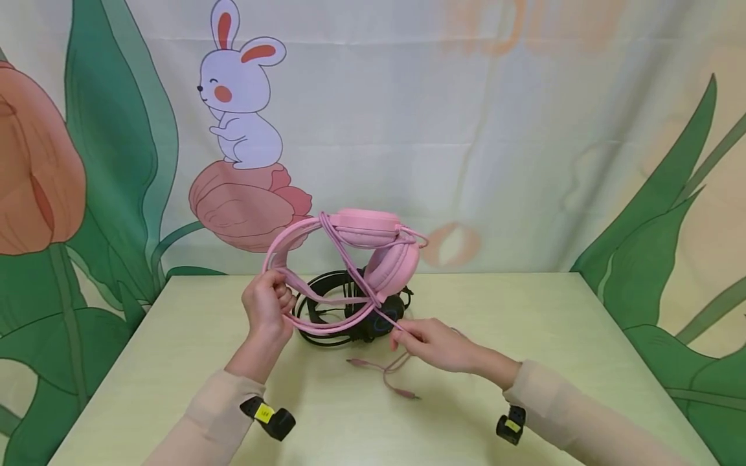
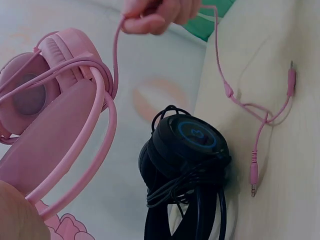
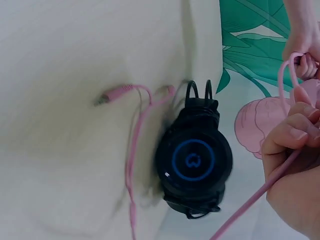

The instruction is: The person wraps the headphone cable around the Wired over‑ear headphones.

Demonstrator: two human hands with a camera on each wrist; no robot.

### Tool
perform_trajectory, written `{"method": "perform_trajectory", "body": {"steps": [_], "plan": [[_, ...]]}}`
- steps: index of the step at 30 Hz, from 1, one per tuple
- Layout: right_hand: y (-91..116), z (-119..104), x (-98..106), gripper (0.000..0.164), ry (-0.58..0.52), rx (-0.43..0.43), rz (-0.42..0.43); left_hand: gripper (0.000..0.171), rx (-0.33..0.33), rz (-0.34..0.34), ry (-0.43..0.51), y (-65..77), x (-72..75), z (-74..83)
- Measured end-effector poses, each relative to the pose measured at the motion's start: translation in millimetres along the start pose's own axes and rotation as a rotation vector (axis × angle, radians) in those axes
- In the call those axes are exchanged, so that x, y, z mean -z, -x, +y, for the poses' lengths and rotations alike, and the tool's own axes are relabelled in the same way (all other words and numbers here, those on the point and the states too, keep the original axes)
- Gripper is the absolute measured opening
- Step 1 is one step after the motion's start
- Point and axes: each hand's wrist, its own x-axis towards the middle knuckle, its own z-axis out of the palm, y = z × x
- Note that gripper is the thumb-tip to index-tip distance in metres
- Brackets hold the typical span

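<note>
A pair of pink headphones is held up above the table, gripped at the headband by my left hand. Its pink cable is looped around the band and an ear cup. Between thumb and fingers my right hand pinches a stretch of that cable, just right of the headphones. The cable's far end splits into two pink plugs lying on the table in front. Behind the pink pair, black headphones rest on the table, partly covered in the head view, their own cable bundled around them.
The pale table reaches back to a printed cloth with a rabbit, flowers and leaves. Each sleeve carries a small black wrist camera.
</note>
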Motion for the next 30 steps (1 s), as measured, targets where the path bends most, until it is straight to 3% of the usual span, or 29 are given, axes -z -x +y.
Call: {"method": "perform_trajectory", "body": {"steps": [6, 12, 17, 22, 26, 30], "plan": [[4.7, -19.0, 22.3, 0.021, 0.086, 0.146, -0.022, 0.029, -0.054, 0.066, -0.044, -4.8, 0.8, 4.8], [3.2, -37.7, 50.3, 0.012, 0.222, 0.297, 0.019, 0.024, -0.025, 0.141, -0.069, -10.6, 5.4, 9.4], [3.2, -52.4, 67.5, 0.009, 0.287, 0.379, 0.018, 0.021, -0.016, 0.150, -0.099, -12.1, 10.6, 8.1], [4.8, -65.2, 83.2, 0.009, 0.222, 0.335, -0.037, 0.021, -0.020, 0.137, -0.121, -12.9, 12.3, 8.4], [4.9, -71.4, 95.5, 0.012, 0.056, 0.233, -0.079, 0.022, -0.018, 0.124, -0.150, -13.5, 11.7, 11.4], [3.5, -76.5, 106.7, 0.012, -0.078, 0.194, -0.045, 0.020, -0.027, 0.110, -0.196, -13.5, 10.9, 13.9]]}}
